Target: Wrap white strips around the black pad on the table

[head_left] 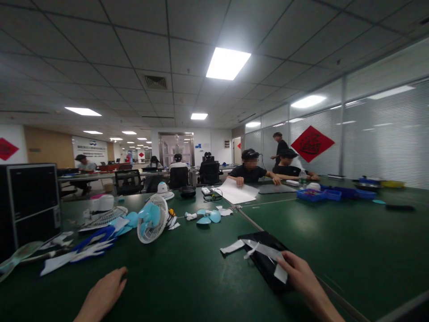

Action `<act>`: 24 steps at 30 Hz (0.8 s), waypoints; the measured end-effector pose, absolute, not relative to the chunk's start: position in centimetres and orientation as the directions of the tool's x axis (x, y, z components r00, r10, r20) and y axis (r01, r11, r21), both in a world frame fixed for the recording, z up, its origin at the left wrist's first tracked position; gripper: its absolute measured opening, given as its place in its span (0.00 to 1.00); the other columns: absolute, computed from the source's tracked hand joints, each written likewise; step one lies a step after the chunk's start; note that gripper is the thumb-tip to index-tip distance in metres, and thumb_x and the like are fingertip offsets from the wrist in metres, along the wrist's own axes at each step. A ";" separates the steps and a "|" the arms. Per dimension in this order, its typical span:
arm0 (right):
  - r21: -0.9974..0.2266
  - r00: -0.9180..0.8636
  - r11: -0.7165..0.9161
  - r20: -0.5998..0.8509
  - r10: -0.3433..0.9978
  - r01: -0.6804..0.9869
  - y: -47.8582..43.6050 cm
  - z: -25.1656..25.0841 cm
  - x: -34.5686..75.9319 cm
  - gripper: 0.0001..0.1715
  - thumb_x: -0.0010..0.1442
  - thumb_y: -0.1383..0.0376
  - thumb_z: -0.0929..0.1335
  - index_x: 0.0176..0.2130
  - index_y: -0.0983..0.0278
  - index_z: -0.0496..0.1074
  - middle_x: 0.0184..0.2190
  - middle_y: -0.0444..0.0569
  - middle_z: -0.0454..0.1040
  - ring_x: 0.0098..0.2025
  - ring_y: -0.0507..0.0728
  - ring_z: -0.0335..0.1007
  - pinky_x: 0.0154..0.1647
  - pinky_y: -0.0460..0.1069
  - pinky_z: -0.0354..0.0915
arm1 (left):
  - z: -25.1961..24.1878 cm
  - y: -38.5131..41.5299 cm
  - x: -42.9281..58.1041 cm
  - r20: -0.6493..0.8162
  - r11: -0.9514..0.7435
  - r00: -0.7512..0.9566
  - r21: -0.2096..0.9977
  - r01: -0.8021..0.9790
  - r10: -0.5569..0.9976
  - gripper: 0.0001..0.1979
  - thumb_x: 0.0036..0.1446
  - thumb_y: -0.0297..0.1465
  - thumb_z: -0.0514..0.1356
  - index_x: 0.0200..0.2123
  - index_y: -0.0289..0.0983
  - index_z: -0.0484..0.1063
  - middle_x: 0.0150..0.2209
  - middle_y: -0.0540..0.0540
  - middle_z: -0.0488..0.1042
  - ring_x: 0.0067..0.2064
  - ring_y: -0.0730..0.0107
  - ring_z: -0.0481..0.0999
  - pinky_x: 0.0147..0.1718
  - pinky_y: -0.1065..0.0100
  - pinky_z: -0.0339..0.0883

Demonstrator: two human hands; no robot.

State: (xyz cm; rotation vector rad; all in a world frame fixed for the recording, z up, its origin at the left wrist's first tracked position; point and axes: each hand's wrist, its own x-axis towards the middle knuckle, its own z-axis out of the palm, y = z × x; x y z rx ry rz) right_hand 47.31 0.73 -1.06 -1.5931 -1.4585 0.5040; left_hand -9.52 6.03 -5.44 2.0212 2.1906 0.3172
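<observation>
My right hand (300,275) rests on a black flat pouch (259,257) with white paper strips (264,251) across it, fingers lying on a strip near the front edge of the green table (187,273). Whether it grips the strip I cannot make out. My left hand (103,295) lies on the bare table at the lower left, fingers together and stretched out, holding nothing. A small white and light-blue desk fan (152,218) stands ahead of it, tilted.
Blue and white fan parts (87,248) litter the left side. A black box (30,203) stands at far left. A loose blue fan blade (208,217) lies mid-table. Two seated people (250,172) work at the far end beside blue trays (318,193).
</observation>
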 end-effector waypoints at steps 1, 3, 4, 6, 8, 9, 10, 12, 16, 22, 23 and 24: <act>-0.808 0.221 0.127 0.304 0.927 0.576 0.6 -0.3 46.7 0.25 0.53 0.49 0.59 0.34 0.64 0.72 0.30 0.51 0.76 0.31 0.59 0.72 0.29 0.48 0.65 | -5.5 6.1 -9.6 0.039 0.071 -0.083 0.247 0.966 0.996 0.22 0.56 0.35 0.49 0.52 0.36 0.68 0.54 0.41 0.71 0.53 0.59 0.72 0.51 0.60 0.66; -0.780 0.225 0.200 0.399 0.889 0.592 0.7 1.3 45.5 0.25 0.55 0.49 0.59 0.37 0.64 0.71 0.32 0.51 0.77 0.33 0.59 0.72 0.31 0.49 0.65 | -5.5 6.2 -9.6 0.030 0.075 -0.085 0.247 0.966 0.996 0.21 0.56 0.35 0.50 0.51 0.37 0.68 0.54 0.42 0.72 0.53 0.60 0.72 0.51 0.61 0.66; -0.755 0.233 0.230 0.452 0.861 0.614 1.0 2.0 44.9 0.24 0.56 0.49 0.59 0.37 0.64 0.71 0.32 0.51 0.77 0.33 0.59 0.71 0.32 0.49 0.64 | -5.5 6.2 -9.5 0.024 0.083 -0.092 0.249 0.965 0.996 0.21 0.56 0.35 0.51 0.52 0.37 0.68 0.54 0.42 0.72 0.54 0.61 0.72 0.50 0.62 0.66; -0.672 0.249 0.260 0.562 0.789 0.693 2.1 3.3 43.7 0.23 0.59 0.51 0.58 0.38 0.64 0.71 0.31 0.51 0.76 0.33 0.58 0.71 0.33 0.49 0.63 | -5.3 6.1 -9.4 0.020 0.090 -0.098 0.252 0.964 0.995 0.21 0.56 0.34 0.51 0.52 0.37 0.68 0.54 0.42 0.71 0.54 0.61 0.71 0.50 0.63 0.66; -0.543 0.223 0.253 0.662 0.715 0.801 4.0 4.2 42.6 0.20 0.61 0.54 0.58 0.40 0.64 0.70 0.32 0.51 0.76 0.32 0.58 0.71 0.35 0.49 0.62 | -5.1 5.9 -9.3 0.013 0.082 -0.088 0.254 0.964 0.996 0.20 0.57 0.33 0.50 0.52 0.36 0.68 0.54 0.42 0.71 0.54 0.62 0.71 0.50 0.63 0.67; -0.464 0.186 0.237 0.697 0.692 0.854 5.1 4.4 42.0 0.19 0.63 0.57 0.57 0.41 0.64 0.70 0.33 0.52 0.76 0.33 0.58 0.71 0.36 0.49 0.62 | -5.1 5.9 -9.2 0.007 0.078 -0.083 0.256 0.963 0.997 0.20 0.58 0.33 0.49 0.52 0.36 0.68 0.54 0.42 0.71 0.54 0.62 0.71 0.50 0.63 0.67; -0.378 0.138 0.211 0.713 0.688 0.902 6.3 4.5 41.4 0.18 0.63 0.59 0.56 0.42 0.65 0.69 0.36 0.52 0.75 0.35 0.57 0.71 0.38 0.49 0.61 | -5.1 5.8 -9.2 0.005 0.076 -0.080 0.260 0.963 0.997 0.20 0.58 0.33 0.48 0.52 0.36 0.68 0.54 0.42 0.71 0.53 0.62 0.71 0.50 0.63 0.67; -0.219 0.047 0.137 0.668 0.743 0.966 8.7 4.2 40.2 0.17 0.65 0.64 0.55 0.44 0.65 0.68 0.42 0.54 0.73 0.40 0.57 0.71 0.40 0.48 0.61 | -5.2 5.7 -9.1 0.034 0.069 -0.080 0.257 0.964 0.996 0.20 0.58 0.32 0.48 0.51 0.37 0.68 0.53 0.42 0.72 0.53 0.62 0.72 0.50 0.62 0.66; -0.088 -0.031 0.086 0.499 0.866 0.992 12.0 1.9 37.8 0.14 0.63 0.70 0.58 0.40 0.65 0.70 0.42 0.54 0.73 0.40 0.57 0.72 0.37 0.47 0.62 | -5.0 5.5 -8.8 0.069 0.061 -0.078 0.227 0.972 0.995 0.19 0.56 0.31 0.49 0.49 0.37 0.70 0.51 0.42 0.74 0.51 0.61 0.73 0.50 0.62 0.66; -0.069 -0.088 0.120 0.354 0.931 0.990 13.0 -1.4 36.5 0.08 0.59 0.67 0.64 0.36 0.66 0.73 0.38 0.55 0.75 0.40 0.60 0.74 0.36 0.47 0.63 | -4.7 5.5 -8.8 0.033 0.060 -0.071 0.245 0.968 0.997 0.19 0.57 0.32 0.49 0.50 0.37 0.69 0.52 0.41 0.72 0.52 0.61 0.73 0.50 0.61 0.66; -0.073 -0.086 0.118 0.345 0.935 0.990 12.9 -1.5 36.8 0.09 0.58 0.63 0.66 0.36 0.65 0.73 0.38 0.55 0.75 0.40 0.60 0.74 0.36 0.48 0.63 | -4.7 5.5 -8.9 0.030 0.063 -0.072 0.251 0.966 0.997 0.19 0.57 0.32 0.49 0.50 0.37 0.69 0.52 0.41 0.72 0.52 0.61 0.73 0.50 0.61 0.66; -0.078 -0.078 0.111 0.344 0.936 0.991 12.7 -1.4 37.3 0.11 0.58 0.60 0.66 0.37 0.64 0.73 0.39 0.54 0.75 0.41 0.60 0.73 0.37 0.48 0.64 | -4.7 5.5 -8.9 0.027 0.065 -0.074 0.255 0.965 0.997 0.19 0.57 0.33 0.49 0.51 0.37 0.69 0.53 0.41 0.72 0.52 0.61 0.72 0.50 0.61 0.66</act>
